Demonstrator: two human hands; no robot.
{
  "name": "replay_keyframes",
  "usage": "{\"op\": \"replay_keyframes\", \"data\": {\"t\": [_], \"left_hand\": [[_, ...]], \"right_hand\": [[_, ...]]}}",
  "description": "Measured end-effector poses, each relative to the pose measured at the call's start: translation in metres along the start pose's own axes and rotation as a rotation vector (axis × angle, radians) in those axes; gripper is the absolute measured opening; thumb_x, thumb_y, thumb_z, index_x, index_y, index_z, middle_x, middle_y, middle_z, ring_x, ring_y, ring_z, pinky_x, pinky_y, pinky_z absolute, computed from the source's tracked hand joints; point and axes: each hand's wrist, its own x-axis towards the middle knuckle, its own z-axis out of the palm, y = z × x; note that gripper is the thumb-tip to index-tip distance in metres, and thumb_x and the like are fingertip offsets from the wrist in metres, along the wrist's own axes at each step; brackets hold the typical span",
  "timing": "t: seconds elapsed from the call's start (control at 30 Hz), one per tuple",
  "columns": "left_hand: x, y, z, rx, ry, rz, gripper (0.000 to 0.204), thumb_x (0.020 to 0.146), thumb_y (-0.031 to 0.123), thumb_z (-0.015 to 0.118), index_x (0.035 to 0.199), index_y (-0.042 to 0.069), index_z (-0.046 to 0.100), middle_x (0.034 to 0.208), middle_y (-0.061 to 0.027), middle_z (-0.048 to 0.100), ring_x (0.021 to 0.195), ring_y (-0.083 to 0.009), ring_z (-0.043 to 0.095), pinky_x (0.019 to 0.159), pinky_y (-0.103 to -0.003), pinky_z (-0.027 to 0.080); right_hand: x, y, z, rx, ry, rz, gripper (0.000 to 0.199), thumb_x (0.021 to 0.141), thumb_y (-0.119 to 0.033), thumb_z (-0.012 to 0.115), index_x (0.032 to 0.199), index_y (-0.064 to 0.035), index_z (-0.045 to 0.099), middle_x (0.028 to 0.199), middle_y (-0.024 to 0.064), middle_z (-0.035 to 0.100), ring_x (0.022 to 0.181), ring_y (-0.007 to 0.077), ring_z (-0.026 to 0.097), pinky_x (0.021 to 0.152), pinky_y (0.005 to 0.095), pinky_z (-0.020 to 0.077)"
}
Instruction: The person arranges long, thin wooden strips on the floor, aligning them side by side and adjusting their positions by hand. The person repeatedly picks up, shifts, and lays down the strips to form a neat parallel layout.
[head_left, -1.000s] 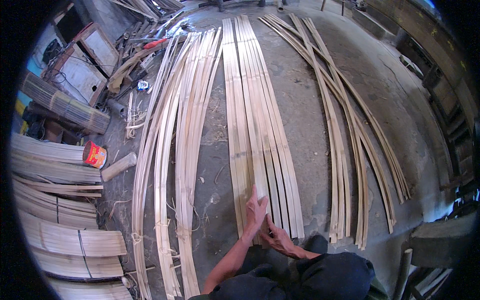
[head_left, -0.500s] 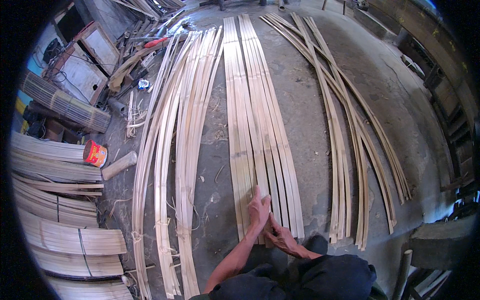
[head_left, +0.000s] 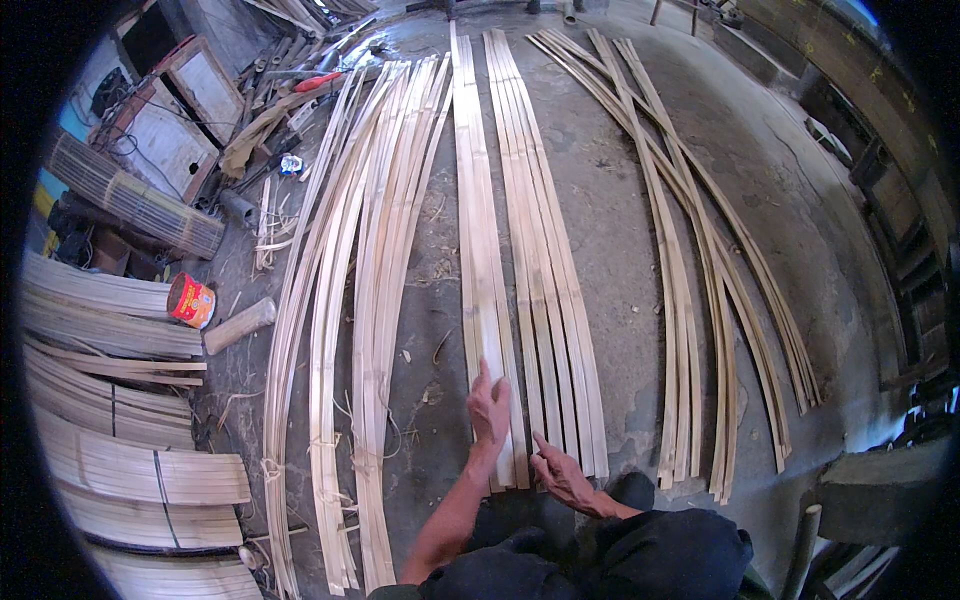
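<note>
A: How many groups of strips lie on the concrete floor [head_left: 620, 200]?

B: 3. A big curved left bundle [head_left: 350, 300], tied with string near its near end; a flat middle set of bamboo slats [head_left: 520, 270], roughly 9 side by side, running from near to far; and a looser right spread [head_left: 700, 290].

A: How do the middle slats look?

B: Pale, thin, straight, touching edge to edge, near ends roughly level.

A: The hands?

B: The left hand [head_left: 489, 410] lies flat, open, pressing the left slats' near ends. The right hand [head_left: 560, 475] is loose, 1 finger pointing at a slat end, grasping nothing.

A: Smaller things?

B: 1 red tin can [head_left: 191, 300] at left, 1 short wooden block [head_left: 240, 325] just beside it.
</note>
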Motion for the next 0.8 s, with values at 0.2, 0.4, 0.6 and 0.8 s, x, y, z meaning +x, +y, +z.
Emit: {"op": "replay_keyframes", "data": {"t": [0.2,0.4,0.6,0.8], "left_hand": [[0.011,-0.035,-0.030,0.111,0.019,0.059,0.059,0.087,0.014,0.061,0.140,-0.008,0.043,0.099,-0.0294,0.063,0.092,-0.0402,0.064,0.081,-0.044,0.049],[0.001,-0.053,-0.035,0.129,-0.011,0.007,0.058,0.087,0.014,0.061,0.138,-0.008,0.045,0.100,-0.0299,0.063,0.091,-0.0415,0.064,0.080,-0.045,0.050],[-0.003,-0.044,-0.031,0.080,0.024,0.060,0.057,0.089,0.014,0.062,0.139,-0.006,0.044,0.100,-0.0274,0.064,0.088,-0.0411,0.064,0.079,-0.045,0.051],[-0.019,0.036,-0.014,-0.082,0.055,0.121,0.057,0.090,0.009,0.063,0.142,-0.003,0.042,0.101,-0.0243,0.064,0.084,-0.0355,0.066,0.072,-0.042,0.052]], "right_hand": [[0.002,0.017,0.003,0.022,-0.005,0.020,0.044,0.103,-0.021,0.048,0.143,-0.0016,0.044,0.092,0.0080,0.057,0.077,0.0137,0.057,0.069,0.0286,0.0497],[0.004,0.028,0.004,0.205,-0.079,0.094,0.036,0.103,-0.020,0.049,0.134,-0.0019,0.054,0.095,0.0093,0.060,0.078,0.0145,0.059,0.070,0.0295,0.0505],[0.004,0.021,0.001,0.109,-0.022,0.040,0.034,0.102,-0.017,0.051,0.132,-0.0021,0.056,0.094,0.0093,0.061,0.078,0.0154,0.059,0.072,0.0300,0.0500],[0.003,-0.005,-0.003,-0.119,0.100,-0.241,0.040,0.102,-0.016,0.048,0.139,-0.0031,0.048,0.096,0.0108,0.062,0.084,0.0185,0.059,0.077,0.0305,0.0488]]}}
